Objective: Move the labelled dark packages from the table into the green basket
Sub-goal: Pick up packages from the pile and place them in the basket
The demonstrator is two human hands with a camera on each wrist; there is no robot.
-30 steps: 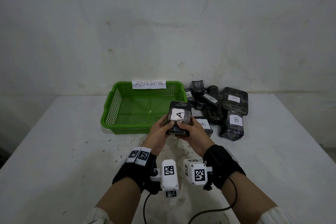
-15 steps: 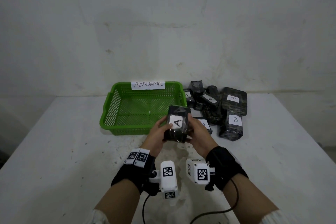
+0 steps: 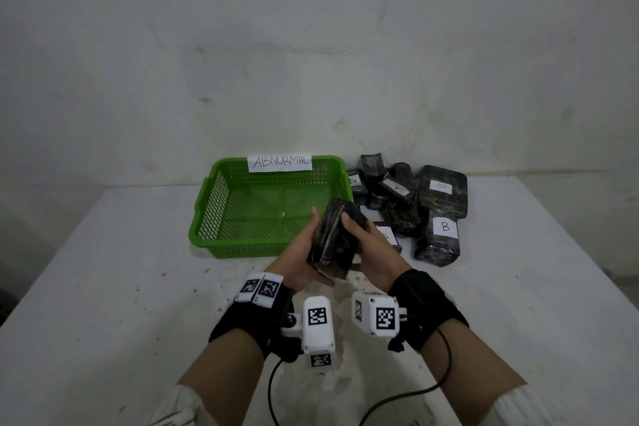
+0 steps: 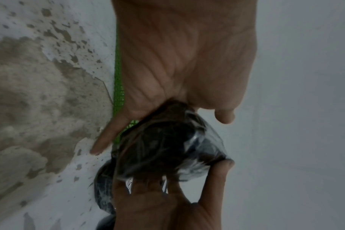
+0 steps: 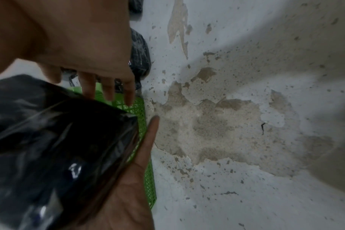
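While two wrist cameras (image 3: 318, 324) on black straps are riding nearest the viewer, the left hand (image 3: 301, 261) and the right hand (image 3: 371, 254) are both gripping one dark plastic-wrapped package (image 3: 334, 241) between them, lifted clear of the white table (image 3: 103, 287). The left hand's palm and fingers are lying along the package's left side, while the right hand's thumb is curling over its upper face and the fingers are wrapping beneath; no label is showing on the turned-up face. The package is tilting, its far end hanging just over the near right corner of the green basket (image 3: 238, 249) — one basket, with nothing lying on its mesh floor. A paper sign reading "ABNORMAL" (image 3: 280, 162) is sitting on the basket's far rim. To the right of the basket, a heap of dark packages (image 3: 408, 204) is resting on the table — about six can be counted, though the overlap is making the tally unsure. Five white labels are showing there, two of them reading "B" (image 3: 445, 227). Behind everything a plain grey wall (image 3: 311, 45) is rising.
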